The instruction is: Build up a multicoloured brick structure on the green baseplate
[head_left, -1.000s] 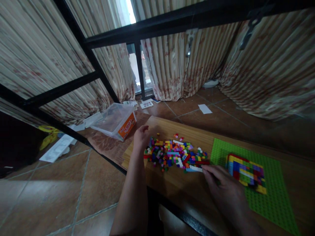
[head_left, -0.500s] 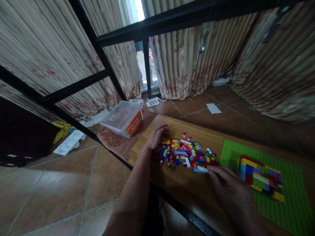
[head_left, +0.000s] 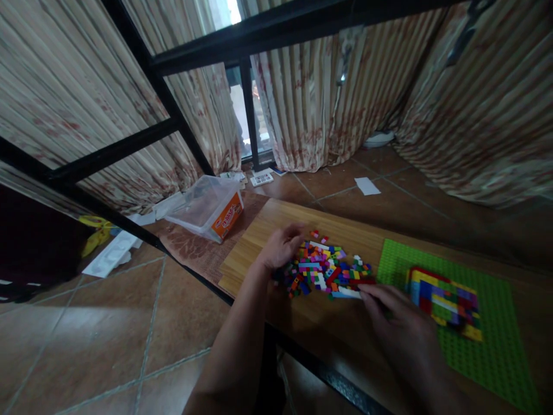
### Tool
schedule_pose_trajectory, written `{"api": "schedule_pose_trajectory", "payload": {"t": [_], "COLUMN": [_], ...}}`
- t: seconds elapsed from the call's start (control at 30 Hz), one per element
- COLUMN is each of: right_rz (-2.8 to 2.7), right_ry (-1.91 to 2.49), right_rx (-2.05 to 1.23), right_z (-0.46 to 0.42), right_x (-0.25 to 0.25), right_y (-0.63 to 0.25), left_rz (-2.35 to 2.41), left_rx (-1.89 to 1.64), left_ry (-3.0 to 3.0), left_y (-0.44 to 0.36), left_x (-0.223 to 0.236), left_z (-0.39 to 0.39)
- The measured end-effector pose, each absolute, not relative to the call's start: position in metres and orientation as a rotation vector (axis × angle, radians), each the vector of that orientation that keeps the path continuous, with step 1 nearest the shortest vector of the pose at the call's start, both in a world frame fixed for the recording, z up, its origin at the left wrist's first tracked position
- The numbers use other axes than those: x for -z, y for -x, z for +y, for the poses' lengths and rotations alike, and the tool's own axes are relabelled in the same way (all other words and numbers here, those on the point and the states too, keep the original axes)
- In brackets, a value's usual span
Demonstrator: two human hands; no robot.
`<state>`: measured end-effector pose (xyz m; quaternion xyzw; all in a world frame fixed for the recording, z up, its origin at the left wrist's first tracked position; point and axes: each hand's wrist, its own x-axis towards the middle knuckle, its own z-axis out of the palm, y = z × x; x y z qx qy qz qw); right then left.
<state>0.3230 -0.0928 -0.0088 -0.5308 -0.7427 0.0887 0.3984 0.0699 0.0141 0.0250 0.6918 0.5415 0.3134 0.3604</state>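
A heap of small colourful building bricks (head_left: 319, 266) is spread on the wooden board. At its far left edge rests my left hand (head_left: 283, 246), fingers loosely bent over the outer bricks; I see nothing held in it. My right hand (head_left: 404, 325) is at the heap's near right side, thumb and forefinger pinching the end of a long white brick (head_left: 349, 293). A light blue brick (head_left: 339, 295) lies right beside the white one. To the right, a multicoloured brick build (head_left: 444, 302) with a red and yellow border sits on the green baseplate (head_left: 488, 351).
The wooden board (head_left: 259, 230) lies on a narrow table with a dark edge. Beyond its left end stands a clear plastic box (head_left: 203, 202) with an orange label. Black metal bars (head_left: 190, 138) and striped curtains (head_left: 311, 109) are behind. Papers (head_left: 367, 185) lie on the tiled floor.
My left hand has moved right, further over the bricks, with its fingers more bent. My right hand stays at the white brick. The whole view has shifted slightly.
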Motion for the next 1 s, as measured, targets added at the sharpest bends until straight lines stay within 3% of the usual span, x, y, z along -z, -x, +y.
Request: {"api": "schedule_pose_trajectory", "payload": {"t": [0.5, 0.73, 1.0], "right_rz": [-1.846, -1.692, -1.06], "right_ry": [1.358, 1.398, 1.38], "right_rx": [-0.228, -0.413, -0.901], "right_z": [-0.094, -0.095, -0.092], "right_x": [0.002, -0.002, -0.019], "right_y": [-0.323, -0.318, -0.311], "left_rz": [1.471, 1.113, 0.763], "left_rx": [-0.545, -0.958, -0.91], "left_ry": [-2.196, -1.7, -1.226], "left_y": [-0.069, -0.084, -0.157], "left_x": [-0.036, -0.051, -0.033], "left_z": [0.0, -0.01, -0.028]}}
